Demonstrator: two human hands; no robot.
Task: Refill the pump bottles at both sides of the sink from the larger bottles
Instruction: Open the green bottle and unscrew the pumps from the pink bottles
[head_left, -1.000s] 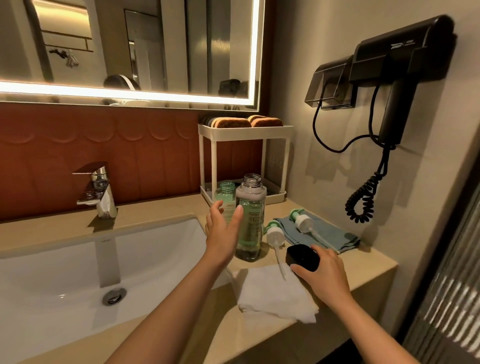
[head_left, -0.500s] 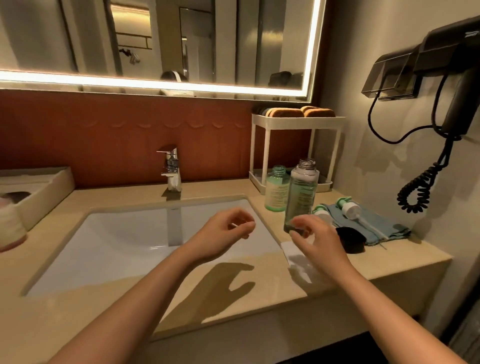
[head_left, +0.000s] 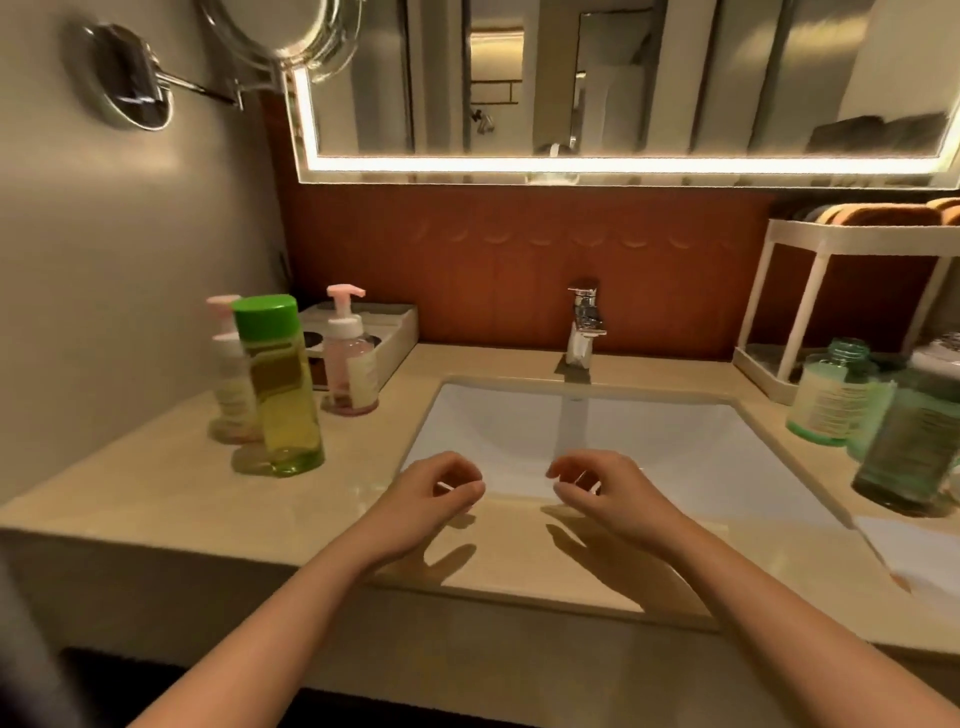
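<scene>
both hands hang over the front lip of the sink (head_left: 649, 431), empty: the left hand (head_left: 434, 493) and the right hand (head_left: 605, 493) each have a loose, half-curled grip, fingers bent toward the thumb but closing on nothing and touching neither the surface (head_left: 156, 499) nor any bottle.

the work waiting seems to be at ten o'clock from the hands: the green-capped larger bottle (head_left: 278, 384) stands upright, cap on, with one pink pump bottle (head_left: 349, 353) at its one o'clock and another pink pump bottle (head_left: 228, 374) partly hidden behind it. at three o'clock, well apart, two green bottles stand with open necks: the small green bottle (head_left: 826, 400) and the taller green bottle (head_left: 914, 441), blurred at the frame edge.

to do the next step well, i would take the left side in order: steady the pump bottle low on its body with one hand, unscrew the pump with the other, lay it down clean, then uncap the large bottle and pour slowly, neck near neck. the bottles stand close together, so reach around rather than across.
</scene>
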